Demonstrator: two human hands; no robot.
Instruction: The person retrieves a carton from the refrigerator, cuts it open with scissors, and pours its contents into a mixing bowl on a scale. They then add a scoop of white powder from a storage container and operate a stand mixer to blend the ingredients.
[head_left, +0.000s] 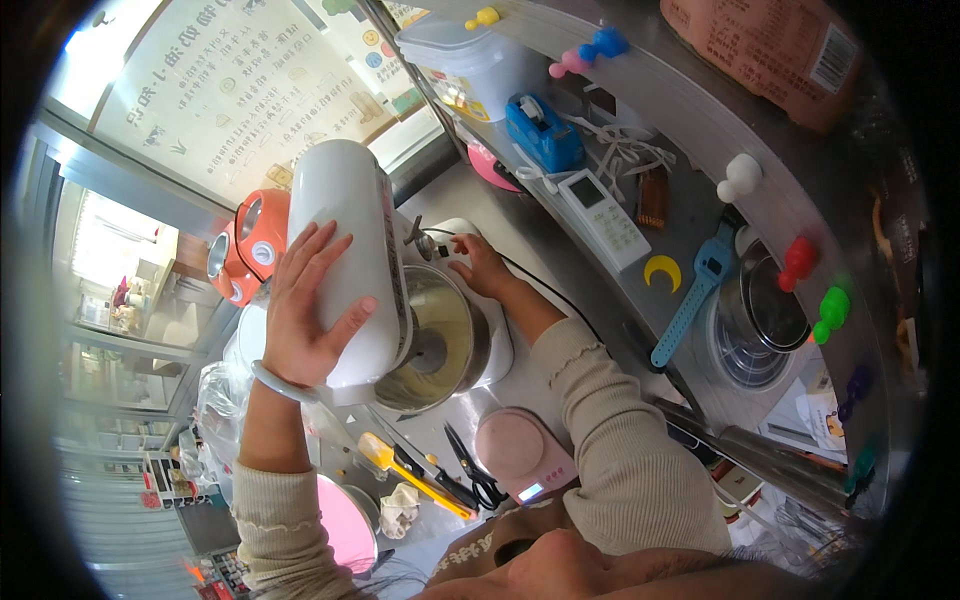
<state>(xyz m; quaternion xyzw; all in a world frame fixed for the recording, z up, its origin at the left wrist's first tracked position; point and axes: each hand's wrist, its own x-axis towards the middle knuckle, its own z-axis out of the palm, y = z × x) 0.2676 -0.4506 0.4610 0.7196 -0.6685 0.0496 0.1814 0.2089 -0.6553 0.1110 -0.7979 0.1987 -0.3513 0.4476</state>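
My left hand (311, 307) lies flat with spread fingers on the white motor head (337, 202) of a stand mixer. Below the head sits a steel mixing bowl (480, 341) holding a pale yellow mixture (450, 315). Part of the bowl and the attachment inside it is hidden by the head. At the mixer's side, beside a metal knob (424, 246) and a small black switch (442, 251), is my right hand (480, 266). Its thumb and fingers are apart with nothing seen between them; whether a fingertip touches the controls, I cannot tell.
Nearer me on the steel table lie a yellow spatula (412, 472), black-handled scissors (480, 476), a pink kitchen scale (517, 450) and a crumpled cloth (399, 510). An orange appliance (259, 232) stands beyond the mixer. A shelf at right holds a blue tape dispenser (544, 135) and a remote control (604, 217).
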